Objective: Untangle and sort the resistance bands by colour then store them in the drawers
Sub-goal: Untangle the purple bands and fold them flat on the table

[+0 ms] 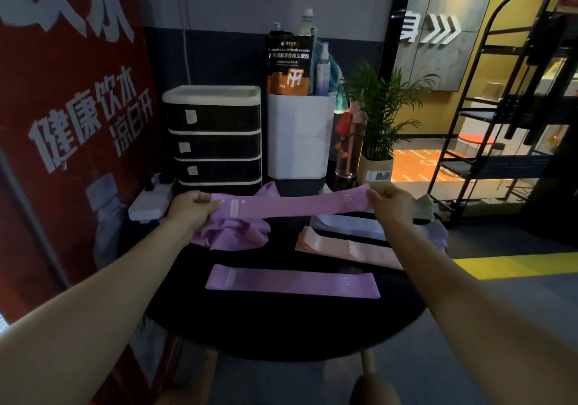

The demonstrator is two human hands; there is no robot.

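A purple resistance band [291, 206] is stretched flat in the air above the round black table [281, 326]. My left hand [190, 209] grips its left end and my right hand [389, 201] pinches its right end. Under it lies a crumpled heap of purple bands [231, 235]. Another purple band [292, 282] lies flat near the table's front. A pink band [347, 248] and a pale lavender band [350, 224] lie flat at the right, with a green band [425, 206] behind my right hand. The black drawer unit [215, 141] stands at the back, all drawers closed.
A white bin [300, 135] holding a powder pouch and bottles stands right of the drawers. Beside it are a pink bottle [348, 154] and a potted plant [380, 116]. A white power strip [150, 202] lies at the table's left. A black metal rack [500, 107] stands to the right.
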